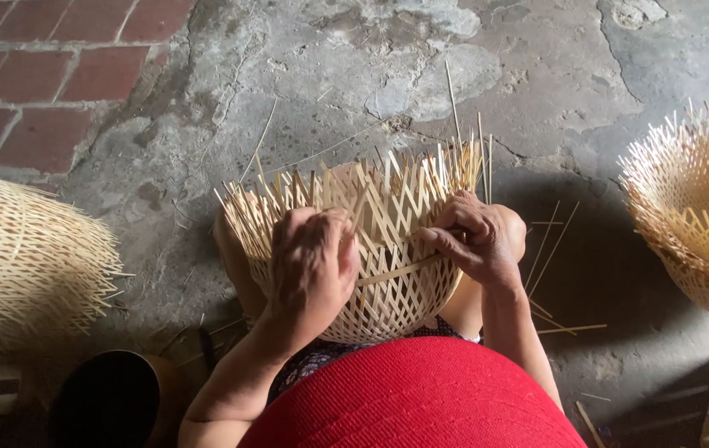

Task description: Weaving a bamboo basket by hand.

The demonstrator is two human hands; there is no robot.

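On my lap, above the cracked grey concrete floor [537, 75], sits the half-woven pale bamboo-strip basket [388, 282]. I judge the rounded body done; the rim is not, since loose strip ends stick up all around the top. My left hand [311, 264] curls over the near rim, fingers closed on the strips. My right hand [480, 239] pinches 1 flat horizontal strip [396, 272] against the wall. 2 other woven bamboo baskets [23, 257] [703, 207] lie well apart at either side.
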